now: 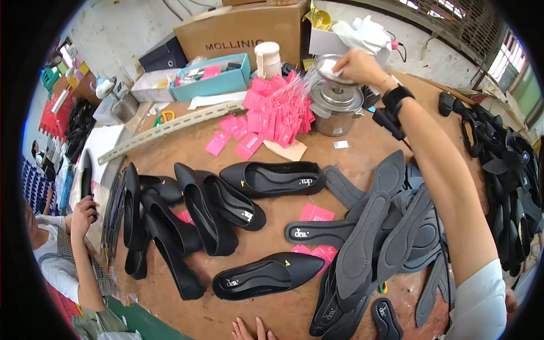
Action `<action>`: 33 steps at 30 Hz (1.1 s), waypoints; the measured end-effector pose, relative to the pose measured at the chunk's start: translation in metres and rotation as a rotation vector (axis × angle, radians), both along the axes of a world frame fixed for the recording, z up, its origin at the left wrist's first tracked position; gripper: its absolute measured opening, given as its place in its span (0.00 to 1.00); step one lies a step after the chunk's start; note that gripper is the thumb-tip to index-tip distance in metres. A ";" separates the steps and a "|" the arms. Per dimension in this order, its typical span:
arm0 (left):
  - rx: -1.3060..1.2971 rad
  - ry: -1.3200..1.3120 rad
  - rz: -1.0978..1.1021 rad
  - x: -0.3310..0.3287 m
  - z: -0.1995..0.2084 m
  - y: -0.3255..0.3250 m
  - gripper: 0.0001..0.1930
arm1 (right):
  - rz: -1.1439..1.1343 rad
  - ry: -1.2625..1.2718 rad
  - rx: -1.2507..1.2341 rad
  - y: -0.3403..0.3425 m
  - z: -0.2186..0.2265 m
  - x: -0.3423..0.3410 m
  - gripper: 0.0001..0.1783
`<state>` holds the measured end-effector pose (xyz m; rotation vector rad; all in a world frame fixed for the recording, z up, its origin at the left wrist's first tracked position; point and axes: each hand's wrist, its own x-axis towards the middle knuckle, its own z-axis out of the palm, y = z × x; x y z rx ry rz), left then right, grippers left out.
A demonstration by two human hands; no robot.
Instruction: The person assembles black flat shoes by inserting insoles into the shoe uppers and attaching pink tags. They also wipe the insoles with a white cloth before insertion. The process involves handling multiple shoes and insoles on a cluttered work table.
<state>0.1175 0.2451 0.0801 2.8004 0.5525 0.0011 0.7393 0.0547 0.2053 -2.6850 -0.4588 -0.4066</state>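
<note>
My right hand [362,69], with a dark band on its wrist, reaches to the far side of the table. Its fingers are closed on a round metal lid [325,69], tilted just above a steel pot [333,120]. Fingertips of my left hand [253,331] rest spread on the tabletop at the near edge, holding nothing. Just beyond them lies a black pointed flat shoe [266,276]. More black shoes [205,209] stand to its left and behind it. Grey insoles [362,243] are heaped on the right, some over pink tags [316,212].
Pink tags with strings [277,110] pile up left of the pot. A slotted metal bar [170,129] lies before a blue box [212,76] and a white bottle [268,59]. Black shoe parts [504,175] crowd the right. At left, another person's hand [85,212] holds a black shoe.
</note>
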 end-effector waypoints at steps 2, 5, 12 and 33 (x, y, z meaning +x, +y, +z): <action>-0.014 0.022 -0.003 0.000 -0.001 0.000 0.26 | -0.022 -0.025 -0.132 0.000 0.000 -0.002 0.16; 0.021 -0.001 -0.031 0.003 -0.002 0.001 0.26 | 0.071 0.000 -0.102 0.003 0.000 -0.003 0.13; 0.083 0.001 -0.050 0.007 -0.008 -0.001 0.25 | 0.300 -0.283 -0.691 -0.009 -0.008 0.033 0.10; 0.193 0.012 -0.030 -0.008 -0.037 0.006 0.27 | 0.613 -0.485 0.444 -0.019 0.027 -0.023 0.13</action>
